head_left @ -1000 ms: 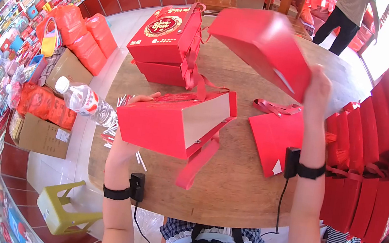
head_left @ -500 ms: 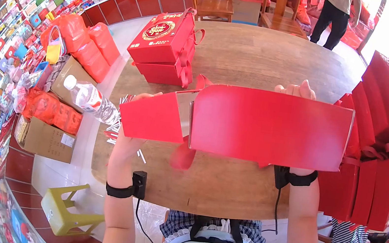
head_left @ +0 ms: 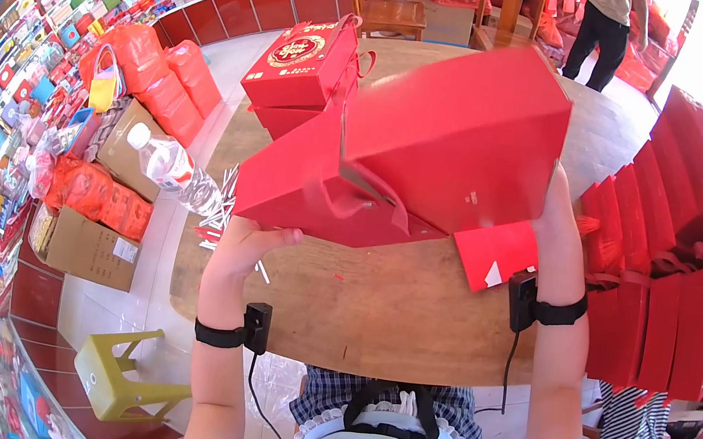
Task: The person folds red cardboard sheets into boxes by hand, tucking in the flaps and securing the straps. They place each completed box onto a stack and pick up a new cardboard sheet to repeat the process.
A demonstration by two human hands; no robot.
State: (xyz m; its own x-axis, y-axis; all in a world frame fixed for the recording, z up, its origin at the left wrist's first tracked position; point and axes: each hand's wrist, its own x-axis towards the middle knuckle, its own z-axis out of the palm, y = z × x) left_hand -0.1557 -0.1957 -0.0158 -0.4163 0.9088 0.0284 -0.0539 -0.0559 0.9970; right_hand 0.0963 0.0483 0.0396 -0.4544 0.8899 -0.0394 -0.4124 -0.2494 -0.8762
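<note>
A large red gift box [head_left: 464,119] is held tilted above the table, its two parts parted at a seam and a red ribbon hanging across its near side. My left hand [head_left: 251,241] grips its lower left corner, thumb on the near side. At the right end, my right hand [head_left: 557,199] is pressed to the box, its fingers mostly hidden behind it. Beneath the box, close to my right wrist, lies a flat red piece [head_left: 495,253] with a white mark. Another red gift box [head_left: 302,60] with gold print stands behind on the left.
Several red boxes [head_left: 699,178] are stacked along the right side of the wooden table [head_left: 354,328]. A water bottle [head_left: 170,167] and thin white sticks [head_left: 224,202] are at the left. A green stool [head_left: 123,376] stands on the floor. People are at the far right and lower right.
The held box has turned and tipped, its right end rising. The flat red piece on the table has come into sight. My right hand has moved round to the box's right end.
</note>
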